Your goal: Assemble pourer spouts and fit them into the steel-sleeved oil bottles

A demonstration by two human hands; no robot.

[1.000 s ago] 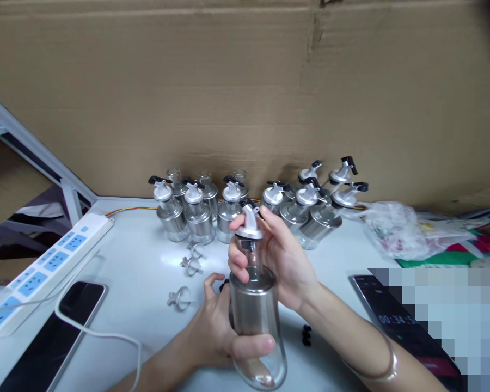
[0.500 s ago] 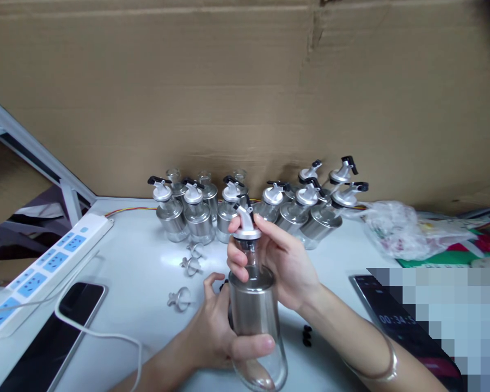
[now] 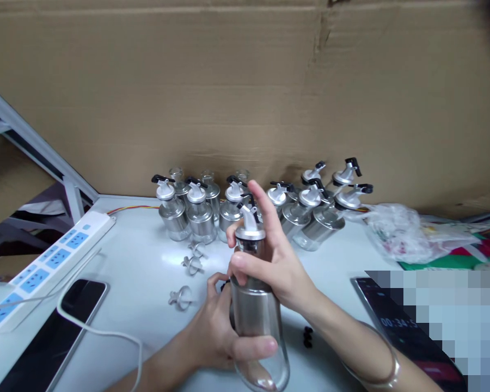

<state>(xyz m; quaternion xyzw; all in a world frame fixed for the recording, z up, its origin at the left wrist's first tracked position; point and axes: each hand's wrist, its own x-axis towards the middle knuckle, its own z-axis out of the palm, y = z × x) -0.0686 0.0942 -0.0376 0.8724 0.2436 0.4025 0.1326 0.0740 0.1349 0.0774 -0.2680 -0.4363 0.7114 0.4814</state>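
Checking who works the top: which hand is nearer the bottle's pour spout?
Right. The right hand wraps the bottle neck just under the pour spout; the left hand grips the body lower down.

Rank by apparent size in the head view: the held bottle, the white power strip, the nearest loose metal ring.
1. power strip, longest, though partly cut off at the edge
2. held bottle, enlarged by nearness
3. metal ring, clearly smallest
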